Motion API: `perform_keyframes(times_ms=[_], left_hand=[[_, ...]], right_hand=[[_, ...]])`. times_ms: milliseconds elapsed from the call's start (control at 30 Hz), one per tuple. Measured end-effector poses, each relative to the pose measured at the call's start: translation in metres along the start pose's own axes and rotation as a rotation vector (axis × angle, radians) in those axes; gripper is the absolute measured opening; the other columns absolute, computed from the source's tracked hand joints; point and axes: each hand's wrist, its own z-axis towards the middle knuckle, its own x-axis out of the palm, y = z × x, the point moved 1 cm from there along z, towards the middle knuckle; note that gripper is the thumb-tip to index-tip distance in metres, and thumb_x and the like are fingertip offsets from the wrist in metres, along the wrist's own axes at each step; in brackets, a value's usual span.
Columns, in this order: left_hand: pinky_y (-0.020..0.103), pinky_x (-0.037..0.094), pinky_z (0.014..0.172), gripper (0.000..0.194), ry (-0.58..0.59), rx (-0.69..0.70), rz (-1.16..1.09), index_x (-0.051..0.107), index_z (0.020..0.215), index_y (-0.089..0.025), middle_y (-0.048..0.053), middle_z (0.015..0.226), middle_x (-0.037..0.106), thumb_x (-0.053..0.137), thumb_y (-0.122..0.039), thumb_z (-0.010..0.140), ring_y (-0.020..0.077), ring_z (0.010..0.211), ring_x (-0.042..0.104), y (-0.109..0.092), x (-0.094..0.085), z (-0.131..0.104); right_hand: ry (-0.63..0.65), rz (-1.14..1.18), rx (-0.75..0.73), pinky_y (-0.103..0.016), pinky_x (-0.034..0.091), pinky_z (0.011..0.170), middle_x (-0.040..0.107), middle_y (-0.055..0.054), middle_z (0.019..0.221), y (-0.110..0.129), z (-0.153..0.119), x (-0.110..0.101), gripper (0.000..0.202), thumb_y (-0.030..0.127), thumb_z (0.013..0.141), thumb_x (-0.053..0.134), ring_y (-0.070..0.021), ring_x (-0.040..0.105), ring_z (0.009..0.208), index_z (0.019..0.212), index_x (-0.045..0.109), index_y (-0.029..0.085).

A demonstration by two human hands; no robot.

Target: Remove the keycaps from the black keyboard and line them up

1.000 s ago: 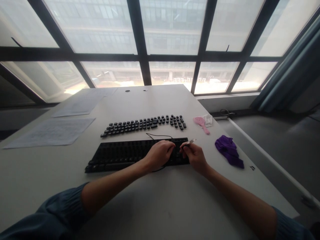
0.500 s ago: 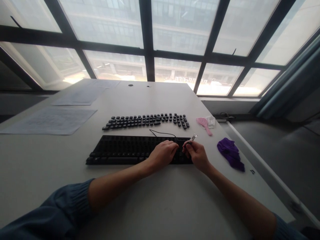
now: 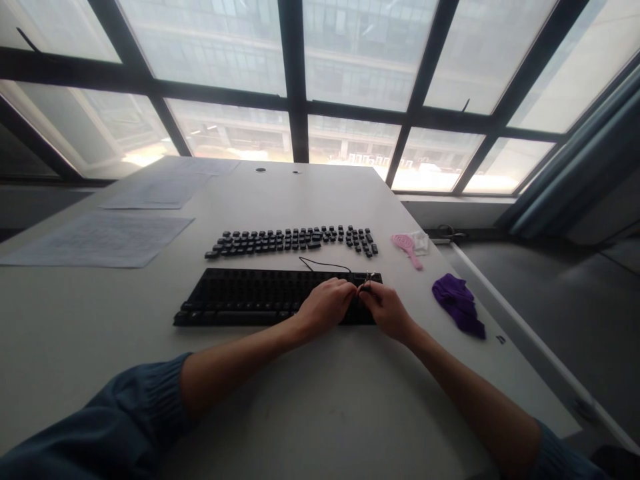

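A black keyboard (image 3: pixel 245 293) with most of its upper keycaps off lies in front of me on the white table. My left hand (image 3: pixel 325 305) rests over its right part, fingers closed together; what they hold, if anything, is hidden. Just beside it my right hand (image 3: pixel 391 311) is closed around a small keycap puller (image 3: pixel 369 277), whose clear and wire end sticks up past the fingers. The fingertips of both hands meet above the keyboard. Behind the keyboard, loose black keycaps (image 3: pixel 295 241) stand in rows.
A thin cable (image 3: pixel 325 264) loops behind the keyboard. To the right lie a pink hairbrush (image 3: pixel 407 247), a white tissue (image 3: pixel 421 241), a purple cloth (image 3: pixel 459 303) and a small dark piece (image 3: pixel 501 339) near the table edge. Paper sheets (image 3: pixel 95 240) cover the left side.
My right hand has moved left with the puller, closing the gap to my left hand. My left hand has stayed nearly in place.
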Motion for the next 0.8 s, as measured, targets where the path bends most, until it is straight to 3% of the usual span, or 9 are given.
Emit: perform_keyframes(times_ms=[100, 233, 467, 667, 800], left_hand=[[0.03, 0.044, 0.078, 0.018, -0.011, 0.021, -0.034, 0.066, 0.092, -0.019, 0.005, 0.088, 0.067, 0.048, -0.019, 0.094, 0.0196, 0.086, 0.059, -0.002, -0.003, -0.001], [0.031, 0.045, 0.082, 0.015, 0.006, 0.074, -0.044, 0.067, 0.096, -0.019, 0.004, 0.091, 0.066, 0.06, -0.016, 0.083, 0.0201, 0.089, 0.058, -0.008, -0.01, -0.003], [0.031, 0.046, 0.083, 0.015, 0.074, 0.062, -0.068, 0.069, 0.088, -0.019, 0.004, 0.089, 0.065, 0.072, -0.032, 0.082, 0.0208, 0.091, 0.058, -0.006, 0.001, 0.0], [0.028, 0.046, 0.081, 0.011, 0.035, 0.098, -0.125, 0.068, 0.09, -0.019, 0.004, 0.093, 0.062, 0.064, -0.029, 0.09, 0.0177, 0.09, 0.057, -0.007, 0.007, -0.004], [0.03, 0.047, 0.08, 0.013, 0.014, 0.086, -0.117, 0.064, 0.093, -0.017, 0.005, 0.095, 0.06, 0.06, -0.029, 0.093, 0.0183, 0.091, 0.056, -0.009, 0.004, -0.005]], right_hand=[[0.024, -0.04, -0.059, -0.028, 0.042, 0.068, 0.064, -0.003, 0.082, -0.001, -0.004, -0.001, 0.011, 0.024, 0.091, 0.058, -0.0171, 0.056, 0.073, 0.084, 0.064, 0.018], [-0.033, -0.049, -0.058, -0.028, 0.043, 0.066, 0.063, -0.002, 0.075, -0.005, -0.008, 0.001, 0.013, 0.022, 0.091, 0.056, -0.0164, 0.055, 0.068, 0.08, 0.062, 0.018], [-0.148, 0.007, -0.037, -0.028, 0.046, 0.065, 0.065, -0.002, 0.073, -0.008, -0.013, 0.009, 0.014, 0.022, 0.09, 0.055, -0.0172, 0.059, 0.067, 0.079, 0.064, 0.018], [-0.197, 0.176, 0.05, -0.026, 0.045, 0.057, 0.061, 0.0, 0.067, -0.009, -0.017, 0.009, 0.016, 0.025, 0.092, 0.055, -0.015, 0.056, 0.059, 0.082, 0.065, 0.018], [-0.204, 0.188, 0.015, -0.026, 0.046, 0.06, 0.062, -0.001, 0.07, -0.007, -0.017, 0.009, 0.015, 0.026, 0.092, 0.056, -0.015, 0.057, 0.062, 0.083, 0.065, 0.018]])
